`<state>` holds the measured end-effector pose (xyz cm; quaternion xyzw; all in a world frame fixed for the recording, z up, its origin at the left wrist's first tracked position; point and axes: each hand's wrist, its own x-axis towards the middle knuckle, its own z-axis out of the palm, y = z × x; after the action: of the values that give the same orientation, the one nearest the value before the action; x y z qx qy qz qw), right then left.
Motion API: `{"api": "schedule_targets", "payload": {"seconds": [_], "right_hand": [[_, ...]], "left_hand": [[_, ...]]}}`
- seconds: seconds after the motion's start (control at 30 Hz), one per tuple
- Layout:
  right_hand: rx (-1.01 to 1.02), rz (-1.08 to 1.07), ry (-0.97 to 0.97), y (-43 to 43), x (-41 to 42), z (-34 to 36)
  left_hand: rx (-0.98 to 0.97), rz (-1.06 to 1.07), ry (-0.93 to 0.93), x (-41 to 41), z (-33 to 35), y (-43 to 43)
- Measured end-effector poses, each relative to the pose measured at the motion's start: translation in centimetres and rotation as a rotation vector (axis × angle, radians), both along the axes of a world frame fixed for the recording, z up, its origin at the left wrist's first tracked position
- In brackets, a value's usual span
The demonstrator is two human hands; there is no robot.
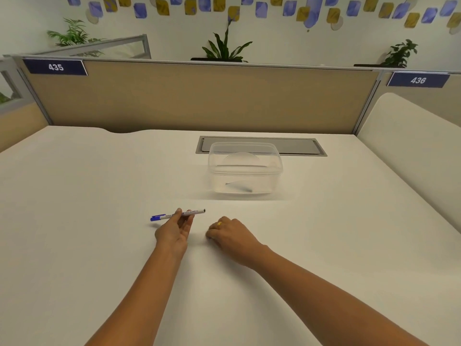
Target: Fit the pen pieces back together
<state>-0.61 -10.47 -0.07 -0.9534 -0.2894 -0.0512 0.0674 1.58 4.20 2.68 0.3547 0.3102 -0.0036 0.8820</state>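
Sideways, marker (pixel 177 214) pinched by left hand (pixel 174 233), blue cap leftward, right hand (pixel 228 233) curled, perhaps around something blue.

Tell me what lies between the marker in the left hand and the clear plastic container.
Nothing: in the head view only bare white table runs from the marker, pinched by the left hand, to the clear container beyond it.

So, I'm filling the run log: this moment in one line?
left hand: pinches marker | right hand: curled on table | lidded container: untouched
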Motion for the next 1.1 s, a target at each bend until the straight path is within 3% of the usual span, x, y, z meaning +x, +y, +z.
{"api": "schedule_targets", "payload": {"seconds": [0.17,0.43,0.6,0.87,1.0,1.1], "right_hand": [[0.117,-0.134,-0.005,-1.7,-0.4,0.9],[0.651,-0.368,0.124,-3.4,-0.9,4.0],[0.751,-0.341,0.100,-3.6,-0.9,5.1],[0.821,-0.462,0.084,-4.5,-1.2,4.7],[0.950,-0.524,0.068,-5.0,-0.9,5.1],[1.064,-0.550,0.009,-5.2,-0.6,6.2]], "left_hand": [[0.019,-0.066,0.003,-0.5,1.2,-1.4],[0.035,-0.239,-0.058,-0.8,3.1,-3.9],[-0.060,-0.349,-0.084,-1.7,4.6,-5.7],[-0.003,-0.412,-0.128,-2.4,4.3,-6.3],[0.216,-0.396,-0.186,-2.3,3.8,-6.6],[0.626,-0.391,-0.217,-2.4,3.5,-6.5]]}}
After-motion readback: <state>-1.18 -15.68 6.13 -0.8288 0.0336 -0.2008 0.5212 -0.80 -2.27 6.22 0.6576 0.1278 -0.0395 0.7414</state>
